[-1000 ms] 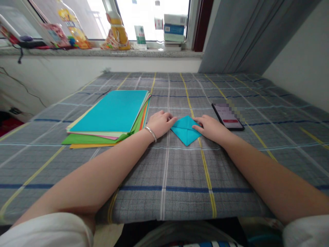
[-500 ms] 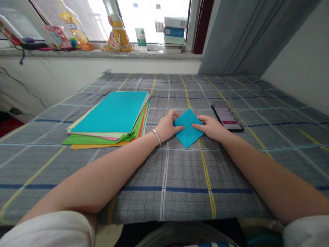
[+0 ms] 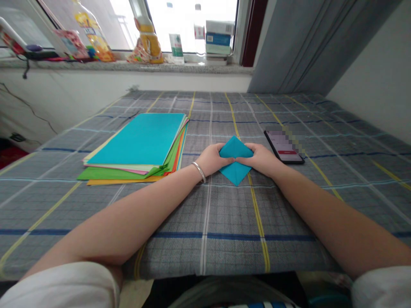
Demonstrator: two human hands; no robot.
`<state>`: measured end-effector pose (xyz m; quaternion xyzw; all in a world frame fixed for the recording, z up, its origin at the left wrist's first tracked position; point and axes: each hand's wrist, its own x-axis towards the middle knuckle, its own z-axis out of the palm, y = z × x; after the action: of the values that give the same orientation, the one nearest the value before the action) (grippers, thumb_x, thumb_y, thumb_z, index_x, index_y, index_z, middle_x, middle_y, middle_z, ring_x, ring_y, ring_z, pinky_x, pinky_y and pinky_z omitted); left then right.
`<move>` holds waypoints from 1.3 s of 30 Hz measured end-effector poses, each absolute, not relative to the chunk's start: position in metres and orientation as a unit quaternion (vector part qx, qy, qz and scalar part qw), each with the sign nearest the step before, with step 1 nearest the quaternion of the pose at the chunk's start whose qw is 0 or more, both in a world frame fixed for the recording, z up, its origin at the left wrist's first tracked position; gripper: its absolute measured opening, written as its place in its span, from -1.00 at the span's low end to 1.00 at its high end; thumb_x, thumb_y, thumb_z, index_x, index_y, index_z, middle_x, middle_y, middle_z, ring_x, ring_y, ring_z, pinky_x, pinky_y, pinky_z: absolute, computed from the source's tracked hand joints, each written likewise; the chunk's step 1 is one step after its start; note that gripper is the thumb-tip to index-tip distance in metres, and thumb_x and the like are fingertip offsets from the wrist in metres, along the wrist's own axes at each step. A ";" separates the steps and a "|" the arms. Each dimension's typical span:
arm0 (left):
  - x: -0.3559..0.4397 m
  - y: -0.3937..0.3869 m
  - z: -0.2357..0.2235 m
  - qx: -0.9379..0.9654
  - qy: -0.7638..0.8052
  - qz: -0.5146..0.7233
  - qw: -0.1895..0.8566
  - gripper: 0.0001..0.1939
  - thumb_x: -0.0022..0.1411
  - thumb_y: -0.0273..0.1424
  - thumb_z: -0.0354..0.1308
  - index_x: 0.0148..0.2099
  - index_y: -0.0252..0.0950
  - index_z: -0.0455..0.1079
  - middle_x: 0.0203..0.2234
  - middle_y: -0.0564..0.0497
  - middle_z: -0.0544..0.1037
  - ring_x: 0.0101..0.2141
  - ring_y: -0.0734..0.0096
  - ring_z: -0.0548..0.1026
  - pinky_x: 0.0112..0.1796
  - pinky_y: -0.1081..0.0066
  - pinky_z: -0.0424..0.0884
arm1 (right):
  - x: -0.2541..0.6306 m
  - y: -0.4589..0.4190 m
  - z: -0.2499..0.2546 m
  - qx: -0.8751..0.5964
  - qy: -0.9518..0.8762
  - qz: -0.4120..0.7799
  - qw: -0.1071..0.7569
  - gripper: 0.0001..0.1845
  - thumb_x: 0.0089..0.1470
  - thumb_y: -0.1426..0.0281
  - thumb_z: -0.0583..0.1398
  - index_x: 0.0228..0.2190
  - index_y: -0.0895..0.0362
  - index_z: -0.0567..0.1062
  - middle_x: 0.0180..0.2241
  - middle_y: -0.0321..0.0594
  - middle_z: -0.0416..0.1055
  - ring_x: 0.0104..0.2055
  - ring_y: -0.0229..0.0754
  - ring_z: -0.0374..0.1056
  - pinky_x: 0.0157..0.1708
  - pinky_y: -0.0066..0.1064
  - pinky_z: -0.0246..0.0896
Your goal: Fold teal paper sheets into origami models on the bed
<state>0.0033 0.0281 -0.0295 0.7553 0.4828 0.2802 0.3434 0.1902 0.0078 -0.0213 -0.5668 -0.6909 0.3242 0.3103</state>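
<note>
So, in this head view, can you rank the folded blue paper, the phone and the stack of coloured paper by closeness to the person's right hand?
1. Folded blue paper: touching the right hand, under its fingers.
2. Phone: just to the hand's right.
3. Stack of coloured paper: far left, beyond the left hand.

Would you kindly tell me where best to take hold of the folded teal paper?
I would pinch the near tip of the folded teal paper, coming from the person's side: that point sticks out uncovered towards them, while the left hand and right hand cover its sides. It lies flat on the checked cloth, so lifting the tip slightly first seems wise.
</note>
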 end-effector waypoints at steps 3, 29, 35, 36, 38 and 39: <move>0.004 0.029 -0.032 0.752 0.480 0.288 0.349 -0.60 0.03 -0.31 0.34 -0.08 -0.36 0.47 -0.29 -0.05 0.61 -0.30 0.26 0.54 -0.33 0.37 0.45 | 0.190 0.009 -0.022 -0.575 -0.689 0.322 0.302 -0.69 -0.14 0.38 0.33 -0.26 0.13 0.51 -0.34 -0.21 0.53 -0.31 -0.11 0.43 -0.37 -0.35 0.27; 0.004 0.025 -0.027 0.749 0.497 0.296 0.323 -0.60 -0.03 -0.33 0.33 -0.11 -0.33 0.41 -0.37 0.06 0.51 -0.37 0.38 0.46 -0.40 0.44 0.35 | 0.197 0.019 -0.036 -0.587 -0.656 0.346 0.326 -0.58 -0.24 0.43 0.28 -0.26 0.04 0.30 -0.39 -0.30 0.43 -0.37 -0.16 0.37 -0.45 -0.38 0.26; 0.003 0.027 -0.028 0.749 0.502 0.292 0.319 -0.60 -0.02 -0.34 0.34 -0.11 -0.34 0.41 -0.38 0.05 0.51 -0.39 0.39 0.45 -0.42 0.44 0.35 | 0.201 0.016 -0.029 -0.592 -0.624 0.380 0.341 -0.62 -0.26 0.56 0.24 -0.34 0.05 0.30 -0.48 -0.32 0.43 -0.46 -0.19 0.36 -0.50 -0.39 0.21; 0.002 0.027 -0.028 0.747 0.502 0.294 0.322 -0.60 -0.02 -0.35 0.34 -0.11 -0.34 0.41 -0.38 0.04 0.51 -0.39 0.39 0.45 -0.41 0.44 0.35 | 0.201 0.015 -0.027 -0.595 -0.622 0.381 0.337 -0.63 -0.27 0.57 0.24 -0.35 0.05 0.30 -0.49 -0.33 0.42 -0.47 -0.20 0.35 -0.50 -0.40 0.20; 0.002 0.028 -0.028 0.741 0.499 0.301 0.332 -0.59 -0.02 -0.37 0.33 -0.08 -0.34 0.41 -0.36 0.04 0.52 -0.38 0.39 0.47 -0.40 0.44 0.37 | 0.203 0.013 -0.024 -0.598 -0.615 0.391 0.333 -0.65 -0.27 0.58 0.22 -0.37 0.06 0.31 -0.53 -0.35 0.39 -0.51 -0.23 0.32 -0.52 -0.42 0.17; 0.001 0.028 -0.028 0.738 0.497 0.305 0.338 -0.58 -0.02 -0.38 0.33 -0.07 -0.34 0.40 -0.34 0.04 0.53 -0.37 0.39 0.47 -0.39 0.44 0.38 | 0.203 0.013 -0.023 -0.597 -0.609 0.400 0.335 -0.66 -0.27 0.57 0.21 -0.37 0.06 0.32 -0.56 -0.37 0.37 -0.53 -0.25 0.29 -0.54 -0.43 0.14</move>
<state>0.0013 0.0280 -0.0281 0.7381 0.4975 0.3052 0.3384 0.2033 0.0129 -0.0226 -0.5973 -0.6094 0.3999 0.3346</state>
